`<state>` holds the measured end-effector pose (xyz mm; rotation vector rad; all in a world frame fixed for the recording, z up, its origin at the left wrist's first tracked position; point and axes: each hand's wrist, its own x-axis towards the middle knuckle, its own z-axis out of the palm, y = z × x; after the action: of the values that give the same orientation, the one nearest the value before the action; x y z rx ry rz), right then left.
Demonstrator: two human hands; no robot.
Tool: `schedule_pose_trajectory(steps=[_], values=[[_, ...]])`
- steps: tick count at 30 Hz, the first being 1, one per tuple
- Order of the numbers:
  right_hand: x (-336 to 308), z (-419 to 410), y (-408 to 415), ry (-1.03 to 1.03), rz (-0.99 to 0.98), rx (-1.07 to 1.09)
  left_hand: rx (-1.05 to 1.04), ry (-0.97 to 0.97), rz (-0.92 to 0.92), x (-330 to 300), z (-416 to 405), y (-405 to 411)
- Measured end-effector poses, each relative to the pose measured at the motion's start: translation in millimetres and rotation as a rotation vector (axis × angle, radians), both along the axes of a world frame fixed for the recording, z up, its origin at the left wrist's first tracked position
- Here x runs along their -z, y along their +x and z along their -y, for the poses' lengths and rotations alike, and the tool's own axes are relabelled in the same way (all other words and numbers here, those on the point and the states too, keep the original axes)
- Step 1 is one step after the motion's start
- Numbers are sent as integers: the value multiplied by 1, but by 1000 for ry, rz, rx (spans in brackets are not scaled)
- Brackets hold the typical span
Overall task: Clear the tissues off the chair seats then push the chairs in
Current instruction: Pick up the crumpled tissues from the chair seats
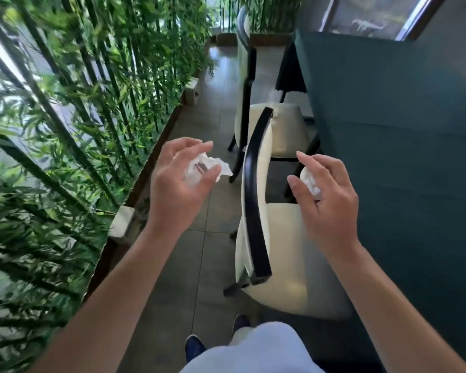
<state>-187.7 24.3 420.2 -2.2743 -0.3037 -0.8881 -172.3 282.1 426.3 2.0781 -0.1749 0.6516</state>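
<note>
Tissues are in both your hands — a crumpled one point(205, 168) pinched in the left hand point(178, 184), a wad point(311, 183) in the right hand point(326, 195) — so keep them clamped while pushing the near chair point(256, 200) rightward under the table point(401, 130).

I count two chairs, the near chair point(275, 254) at six o'clock and the far chair point(277, 130) at twelve; three tissues, one tissue point(203, 170) in my left hand point(178, 181), another tissue point(310, 181) in my right hand point(326, 195), a third tissue point(276, 96) beyond the far seat; one table point(404, 130) at three.
</note>
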Motion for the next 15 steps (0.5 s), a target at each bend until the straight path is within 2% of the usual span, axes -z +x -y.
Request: schedule_pose_trajectory(steps=[8,15], values=[[-8,5,31,-243,214,38,-18,148,169,-3,2,20],[-3,12,58,-258,220,53,48,170,198,-2,20,56]])
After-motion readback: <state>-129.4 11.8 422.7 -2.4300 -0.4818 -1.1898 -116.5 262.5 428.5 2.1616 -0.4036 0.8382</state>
